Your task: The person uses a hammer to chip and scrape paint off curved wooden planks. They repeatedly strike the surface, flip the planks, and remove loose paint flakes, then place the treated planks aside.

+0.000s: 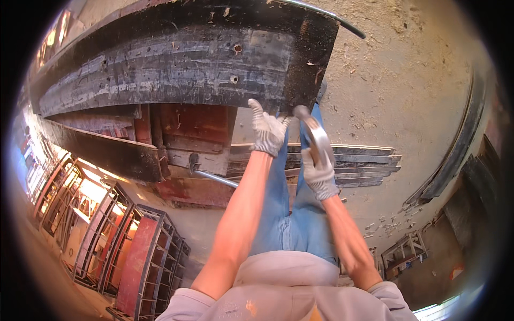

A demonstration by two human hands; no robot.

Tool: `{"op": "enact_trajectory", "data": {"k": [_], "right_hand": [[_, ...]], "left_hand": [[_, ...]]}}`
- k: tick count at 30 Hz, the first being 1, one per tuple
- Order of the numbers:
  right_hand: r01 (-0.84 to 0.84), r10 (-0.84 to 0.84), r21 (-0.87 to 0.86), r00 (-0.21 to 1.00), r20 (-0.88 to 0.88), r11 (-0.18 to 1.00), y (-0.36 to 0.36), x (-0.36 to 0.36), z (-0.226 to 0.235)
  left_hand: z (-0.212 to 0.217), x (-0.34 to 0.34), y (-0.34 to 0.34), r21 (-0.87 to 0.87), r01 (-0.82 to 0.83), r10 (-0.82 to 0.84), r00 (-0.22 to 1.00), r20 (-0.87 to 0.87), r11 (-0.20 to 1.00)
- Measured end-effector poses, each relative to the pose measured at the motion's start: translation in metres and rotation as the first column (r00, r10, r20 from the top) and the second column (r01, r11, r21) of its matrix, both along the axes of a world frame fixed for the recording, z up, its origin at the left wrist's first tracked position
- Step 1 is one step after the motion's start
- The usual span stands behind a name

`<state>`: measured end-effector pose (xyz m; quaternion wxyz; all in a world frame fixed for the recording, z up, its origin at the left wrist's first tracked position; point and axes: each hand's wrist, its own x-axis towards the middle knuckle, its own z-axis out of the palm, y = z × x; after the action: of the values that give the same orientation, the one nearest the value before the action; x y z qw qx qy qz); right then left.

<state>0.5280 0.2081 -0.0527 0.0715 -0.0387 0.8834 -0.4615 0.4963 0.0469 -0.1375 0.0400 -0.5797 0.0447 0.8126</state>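
Steel hammer (pixel 316 136) is being clenched in the gloved right hand (pixel 319 172) just below the dark curved formwork panel (pixel 176 69), whose lower edge the left hand (pixel 266 128) is pressing open-fingered, so the striking looks unfinished.

Two gloved hands are up at the work: the left hand (pixel 266 130) and the right hand (pixel 319 171). One hammer (pixel 313 134) sits in the right. One big curved black form panel (pixel 176 64) lies far left. One stack of flat metal strips (pixel 364 160) lies right. Several metal frame racks (pixel 128 241) stand near left.
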Motion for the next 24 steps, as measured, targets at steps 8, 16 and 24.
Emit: {"op": "enact_trajectory", "data": {"k": [8, 16, 24], "right_hand": [[0.033, -0.032, 0.019, 0.997, -0.067, 0.999, -0.006, -0.009, -0.022], [0.335, -0.362, 0.163, 0.708, 0.607, 0.928, -0.002, -0.023, -0.001], [0.778, -0.419, -0.155, 0.482, 0.769, 0.609, 0.031, -0.092, -0.083]], "left_hand": [[0.002, -0.003, 0.003, 0.037, -0.109, 0.109, 0.994, -0.003, 0.993], [-0.004, 0.017, -0.001, 0.178, -0.282, 0.294, 0.955, -0.042, 0.943], [-0.094, 0.032, 0.03, 0.26, 0.076, -0.041, 0.989, -0.14, 0.963]]}}
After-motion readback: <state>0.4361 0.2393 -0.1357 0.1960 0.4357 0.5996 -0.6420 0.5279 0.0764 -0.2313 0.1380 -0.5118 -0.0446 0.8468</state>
